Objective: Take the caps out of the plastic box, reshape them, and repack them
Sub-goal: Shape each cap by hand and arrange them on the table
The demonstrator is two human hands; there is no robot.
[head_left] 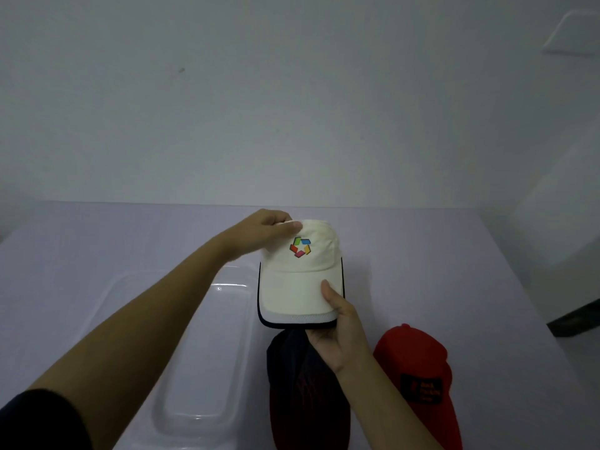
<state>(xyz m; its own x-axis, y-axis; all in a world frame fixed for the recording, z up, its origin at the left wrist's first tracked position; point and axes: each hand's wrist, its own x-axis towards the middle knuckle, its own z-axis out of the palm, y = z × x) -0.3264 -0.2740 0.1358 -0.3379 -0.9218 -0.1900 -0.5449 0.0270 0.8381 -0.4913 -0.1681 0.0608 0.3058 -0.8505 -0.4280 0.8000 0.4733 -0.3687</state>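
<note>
Right hand, lower centre of the frame: thumb laid on top of the brim of a white cap, remaining fingers curled beneath the brim's right front corner, so the hand is closed on the brim. Left hand, just above centre: fingers and thumb pinched on the upper left edge of the same cap's crown. The cap is held clear of the table between the two hands, brim toward the bottom of the frame; the brim carries a dark edging, and a multicoloured emblem sits on the front of the crown. Left forearm runs diagonally to the lower left corner, ending in a dark sleeve.

Directly below the white cap, partly hidden by the right wrist, a dark navy cap lies on the table. To its right, near the lower right of the frame, lies a red cap bearing a dark patch with illegible lettering. Left of centre, under the left forearm, stands the clear plastic box. All rest on a pale lilac table backed by a plain wall.
</note>
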